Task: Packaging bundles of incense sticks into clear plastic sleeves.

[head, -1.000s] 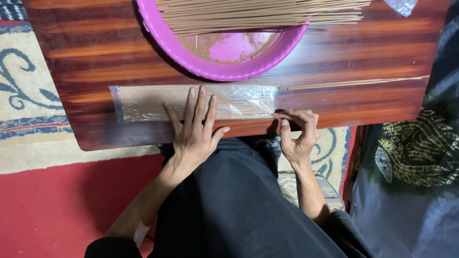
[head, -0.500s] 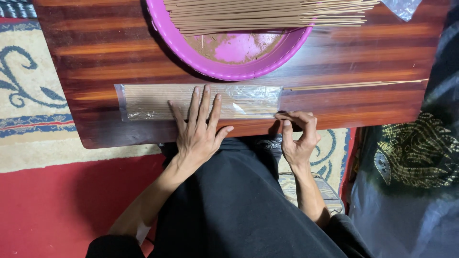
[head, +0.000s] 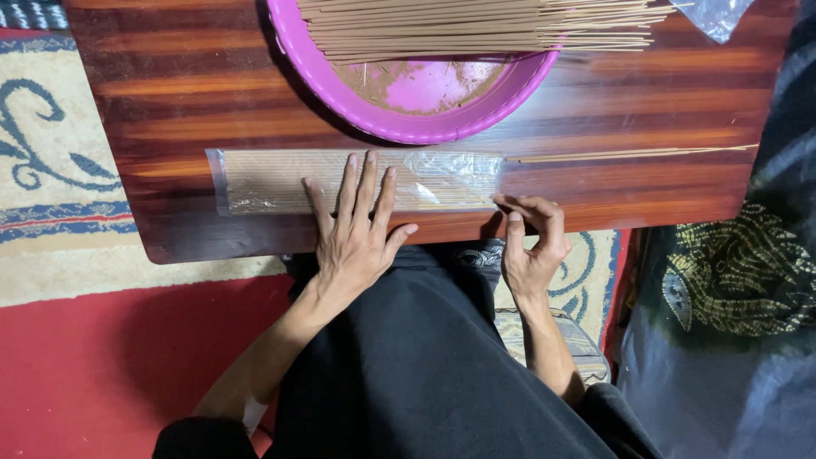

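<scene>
A clear plastic sleeve (head: pixel 272 180) filled with thin brown incense sticks lies lengthwise on a dark wooden table (head: pixel 170 93). My left hand (head: pixel 355 229) lies flat on the sleeve's middle, fingers spread. My right hand (head: pixel 531 242) is at the sleeve's open right end, near the table's front edge, with fingertips pinched at the plastic mouth. Whether it grips the plastic or stick ends is hidden by the fingers.
A purple round tray (head: pixel 408 119) holds many loose incense sticks (head: pixel 476 25) and brown powder behind the sleeve. A few loose sticks (head: pixel 629 154) lie on the table to the right. Crumpled clear plastic (head: pixel 714 13) sits top right. Patterned rug (head: pixel 51 153) and red floor lie left.
Almost nothing differs. The view has drifted a little; both hands keep their places on the sleeve, the right fingers shifting slightly at its end.
</scene>
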